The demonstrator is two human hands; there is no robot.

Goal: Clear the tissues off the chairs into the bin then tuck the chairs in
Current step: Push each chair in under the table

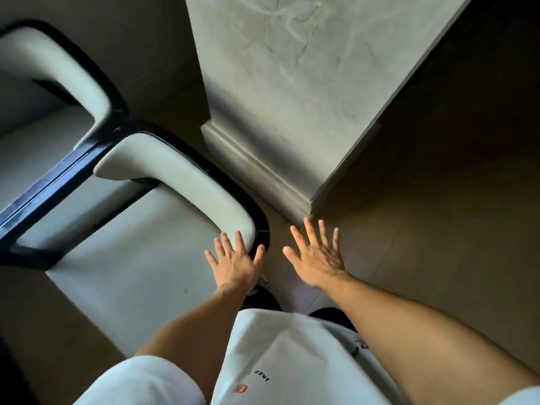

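Head view: the near chair [140, 276], cream seat in a black frame, stands beside a second chair [43, 92], with no tissue visible on either. The left hand [236, 261] hovers spread over the near chair's backrest corner; the right hand [317, 255] is spread above the floor toward the wall pillar [292, 83]. Judged step: tucking in; next, grasp the backrest and push.

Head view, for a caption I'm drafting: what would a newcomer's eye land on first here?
Two bare hands with spread fingers sit at centre: the left hand over the back corner of the near white-cushioned chair with a black frame, the right hand above the brown floor. A second matching white chair stands at upper left. A pale grey pillar with a moulded base rises at top centre.
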